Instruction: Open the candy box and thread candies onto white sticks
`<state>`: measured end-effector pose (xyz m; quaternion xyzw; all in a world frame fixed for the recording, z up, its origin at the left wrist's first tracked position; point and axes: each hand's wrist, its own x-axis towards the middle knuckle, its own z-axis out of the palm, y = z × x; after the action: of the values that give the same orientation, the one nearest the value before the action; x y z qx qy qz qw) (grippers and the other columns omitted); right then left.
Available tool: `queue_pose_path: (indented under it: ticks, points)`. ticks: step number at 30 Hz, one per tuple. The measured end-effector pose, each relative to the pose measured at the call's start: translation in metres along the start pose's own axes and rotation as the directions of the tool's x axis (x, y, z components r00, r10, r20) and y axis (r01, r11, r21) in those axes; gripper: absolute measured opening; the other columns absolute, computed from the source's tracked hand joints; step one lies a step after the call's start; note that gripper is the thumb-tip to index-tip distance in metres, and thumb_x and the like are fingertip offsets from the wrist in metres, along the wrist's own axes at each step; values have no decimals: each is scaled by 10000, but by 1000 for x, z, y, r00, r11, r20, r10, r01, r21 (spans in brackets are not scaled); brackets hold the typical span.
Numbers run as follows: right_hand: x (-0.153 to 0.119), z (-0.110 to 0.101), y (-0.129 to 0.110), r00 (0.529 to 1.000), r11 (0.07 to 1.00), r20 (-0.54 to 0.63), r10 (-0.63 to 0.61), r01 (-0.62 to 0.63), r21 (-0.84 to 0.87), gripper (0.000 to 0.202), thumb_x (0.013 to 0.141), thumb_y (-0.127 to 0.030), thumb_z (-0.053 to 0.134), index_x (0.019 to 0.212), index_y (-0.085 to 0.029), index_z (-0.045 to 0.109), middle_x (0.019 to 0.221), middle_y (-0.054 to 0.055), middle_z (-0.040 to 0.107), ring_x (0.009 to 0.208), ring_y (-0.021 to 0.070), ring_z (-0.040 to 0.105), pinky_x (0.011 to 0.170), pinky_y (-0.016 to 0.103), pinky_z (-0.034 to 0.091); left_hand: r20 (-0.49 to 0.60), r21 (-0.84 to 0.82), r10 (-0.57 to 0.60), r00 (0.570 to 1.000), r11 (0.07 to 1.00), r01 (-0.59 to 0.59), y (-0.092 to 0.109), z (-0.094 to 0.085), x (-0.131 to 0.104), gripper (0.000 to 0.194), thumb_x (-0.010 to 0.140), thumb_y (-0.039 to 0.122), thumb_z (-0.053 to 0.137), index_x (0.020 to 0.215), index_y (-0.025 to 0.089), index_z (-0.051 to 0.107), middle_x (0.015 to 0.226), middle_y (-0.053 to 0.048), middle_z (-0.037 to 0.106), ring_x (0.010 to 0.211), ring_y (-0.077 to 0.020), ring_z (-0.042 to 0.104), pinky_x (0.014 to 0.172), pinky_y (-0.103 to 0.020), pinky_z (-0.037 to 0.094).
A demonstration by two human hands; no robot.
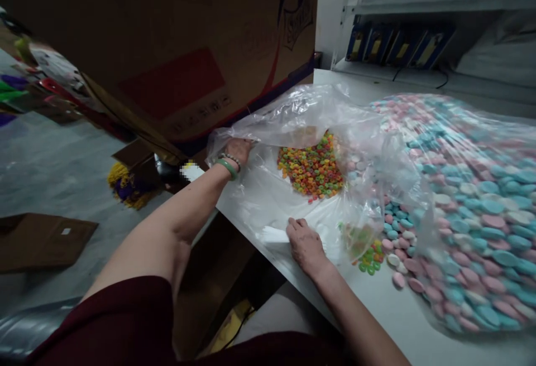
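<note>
plainly nearer hand: the right hand (305,240), just below the middle of the frame; its fingers are curled over the right part of the white item, though whether they grip it or only press down i cannot tell.
white item (274,235): on the bench (255,207), sticking out to the left of the right hand's fingers, its long axis roughly across the frame.
left hand (238,151): farther off, to the upper left of the white item, fingers closed on the left edge of the clear bag (310,104).
coloured rings (312,171): a heap to the upper right of the right hand and right of the left hand, the bag's film around them.
small ring cluster (371,257): right of the right hand, apart from it.
pastel pieces (481,204): along the right side of the frame, well apart from both hands.
</note>
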<state>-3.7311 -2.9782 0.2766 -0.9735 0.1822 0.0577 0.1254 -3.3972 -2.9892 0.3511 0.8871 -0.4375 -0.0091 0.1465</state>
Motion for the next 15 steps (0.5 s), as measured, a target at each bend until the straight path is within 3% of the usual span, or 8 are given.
queue_pose_path:
  ticks: [2,5,7,10,13,15]
  points:
    - [-6,-9,-3,999,999,40,-16,18,-32,319,845,-20,398,1032,-175,605,1265,109,592,1129,240,518,720,291,493,94,139,-65,993,989,51,-6,7,-18,270,887,204,577,1060,0,613,976,-184,691,1030,-281,609,936,-418,435]
    - [-15,-27,-7,995,998,93,42,-39,-42,321,874,-38,368,1049,-181,595,1060,101,661,1005,224,594,693,285,458,128,180,-78,989,982,54,1,21,-46,406,897,230,551,1251,33,546,1206,-235,631,1136,-327,578,962,-444,429]
    - [-16,-41,-9,989,992,86,119,-114,-55,313,885,-59,364,1064,-191,585,965,88,671,923,212,620,684,284,437,167,199,65,984,975,-98,8,32,-68,446,925,254,488,1352,125,498,1385,-202,534,1282,-334,486,1053,-474,368]
    - [-2,-56,-8,981,977,-15,196,-196,-84,328,887,-69,358,1101,-193,572,1026,99,663,979,216,614,686,280,416,348,134,273,897,932,-336,8,50,-103,582,918,422,495,1469,273,382,1580,-123,315,1451,-349,264,1122,-555,276]
    - [27,-61,7,984,982,-24,177,-178,-65,327,882,-84,377,1111,-200,579,1129,103,648,1063,212,591,701,268,400,495,92,159,854,968,-233,-10,61,-129,913,807,625,578,1556,291,176,1638,-166,85,1472,-460,112,1084,-649,263]
    - [48,-60,24,971,970,22,240,-239,-36,313,880,-112,396,1104,-208,592,1129,99,654,1052,216,601,687,266,385,535,117,61,843,982,-145,-25,61,-137,1049,745,651,636,1569,269,110,1629,-214,34,1455,-512,90,1079,-648,262]
